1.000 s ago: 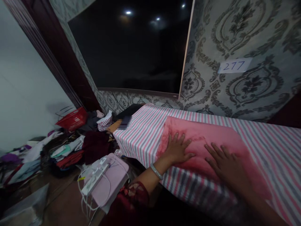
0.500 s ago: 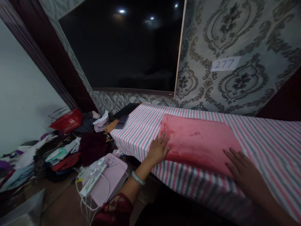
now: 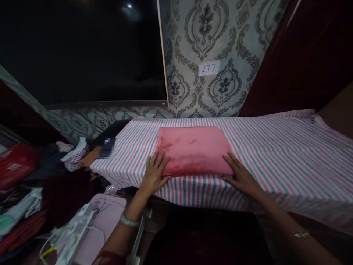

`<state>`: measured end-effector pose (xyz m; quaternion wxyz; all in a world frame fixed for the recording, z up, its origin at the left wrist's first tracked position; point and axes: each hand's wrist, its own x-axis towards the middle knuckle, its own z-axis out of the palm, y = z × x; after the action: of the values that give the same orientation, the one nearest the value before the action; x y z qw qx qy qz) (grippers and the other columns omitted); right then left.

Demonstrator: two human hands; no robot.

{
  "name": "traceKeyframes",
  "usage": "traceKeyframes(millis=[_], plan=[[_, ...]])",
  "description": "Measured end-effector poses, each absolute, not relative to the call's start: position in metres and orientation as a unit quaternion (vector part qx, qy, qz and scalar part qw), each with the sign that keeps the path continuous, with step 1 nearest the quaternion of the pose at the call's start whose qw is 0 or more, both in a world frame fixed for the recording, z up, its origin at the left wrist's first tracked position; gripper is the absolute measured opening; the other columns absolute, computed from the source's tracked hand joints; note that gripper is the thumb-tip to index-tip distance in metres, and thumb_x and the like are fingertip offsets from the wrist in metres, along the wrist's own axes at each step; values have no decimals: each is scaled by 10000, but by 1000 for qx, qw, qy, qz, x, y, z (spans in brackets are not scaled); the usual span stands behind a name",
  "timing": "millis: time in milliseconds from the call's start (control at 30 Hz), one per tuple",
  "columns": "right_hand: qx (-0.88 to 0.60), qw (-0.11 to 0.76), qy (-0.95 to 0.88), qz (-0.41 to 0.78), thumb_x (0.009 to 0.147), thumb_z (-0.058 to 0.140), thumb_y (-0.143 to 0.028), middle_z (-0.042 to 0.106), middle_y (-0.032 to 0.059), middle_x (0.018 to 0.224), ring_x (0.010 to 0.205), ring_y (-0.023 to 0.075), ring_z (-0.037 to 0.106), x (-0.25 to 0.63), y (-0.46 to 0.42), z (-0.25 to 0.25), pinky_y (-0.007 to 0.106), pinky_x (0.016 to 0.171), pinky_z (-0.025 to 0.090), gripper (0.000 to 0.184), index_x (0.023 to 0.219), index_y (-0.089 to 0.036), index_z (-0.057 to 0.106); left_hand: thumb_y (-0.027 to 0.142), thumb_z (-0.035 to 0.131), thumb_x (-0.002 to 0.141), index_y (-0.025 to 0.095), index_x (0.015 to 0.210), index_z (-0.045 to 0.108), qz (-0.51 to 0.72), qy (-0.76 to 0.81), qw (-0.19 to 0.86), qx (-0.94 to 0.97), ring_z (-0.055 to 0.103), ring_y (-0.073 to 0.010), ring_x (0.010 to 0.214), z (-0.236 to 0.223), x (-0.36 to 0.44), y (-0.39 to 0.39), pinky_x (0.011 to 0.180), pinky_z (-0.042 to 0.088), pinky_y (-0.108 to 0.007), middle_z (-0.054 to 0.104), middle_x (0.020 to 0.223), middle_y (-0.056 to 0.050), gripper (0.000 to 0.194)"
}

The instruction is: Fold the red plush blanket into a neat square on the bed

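A pink plush pillow point(image 3: 195, 151) with darker red smudges lies flat on a striped cloth point(image 3: 270, 147) in the middle of the head view. My left hand point(image 3: 154, 171) rests with spread fingers on the pillow's left edge, near its front corner. At the opposite end, my right hand point(image 3: 240, 176) touches the right edge, fingers stretched out and thumb apart. Neither hand grips the pillow. A bangle circles my left wrist, and a thin bracelet shows on my right forearm.
The cloth covers a long surface against a patterned wall with a paper label point(image 3: 209, 68). A large dark television point(image 3: 82, 55) hangs at left. Lower left, a power strip point(image 3: 77, 230) with cables lies on a pink box point(image 3: 95, 235). Heaped clothes point(image 3: 63, 195) and a red basket point(image 3: 18, 163) are beyond.
My view has turned to the right, so the pillow, label and television appear farther left. Both hands stay at the pillow's two ends; the right end of the cloth now shows.
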<state>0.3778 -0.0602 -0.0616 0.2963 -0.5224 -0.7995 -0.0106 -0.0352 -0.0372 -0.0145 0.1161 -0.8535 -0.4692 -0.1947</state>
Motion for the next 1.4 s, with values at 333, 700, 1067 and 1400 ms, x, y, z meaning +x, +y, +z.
traceKeyframes(millis=[333,700,1067,1400], plan=[[-538,200,-816,-66,746,473,-36,242,104,1614,1262,302,559,386,-53,-54,379,825,598,935,1574,-307,133,282,529,925,162,1501,339,-157,-380,103,-906,136,-311,1505,-20,-59,-26,1162,329,-514,294,1593,-166,619],[-539,250,-801,-73,696,451,-19,484,52,1479,1294,264,527,389,-48,-6,427,1015,501,797,1444,-294,451,131,504,844,120,1338,538,-169,-409,142,-885,479,-299,1350,4,-50,-28,1094,445,-452,546,1418,-175,495],[-625,445,-594,242,788,554,-349,700,115,1130,783,212,668,410,-65,-19,361,708,564,508,1257,-166,622,410,528,881,153,1265,590,-200,-342,182,-900,511,-357,1279,21,-34,-29,1022,413,-544,600,1351,-169,466],[-541,543,-497,407,696,626,-358,705,18,933,682,134,579,390,-61,-6,237,578,461,410,1071,-209,700,312,424,934,158,1360,514,-213,-348,158,-899,561,-314,1246,-6,-32,-13,1010,466,-487,610,1342,-160,462]])
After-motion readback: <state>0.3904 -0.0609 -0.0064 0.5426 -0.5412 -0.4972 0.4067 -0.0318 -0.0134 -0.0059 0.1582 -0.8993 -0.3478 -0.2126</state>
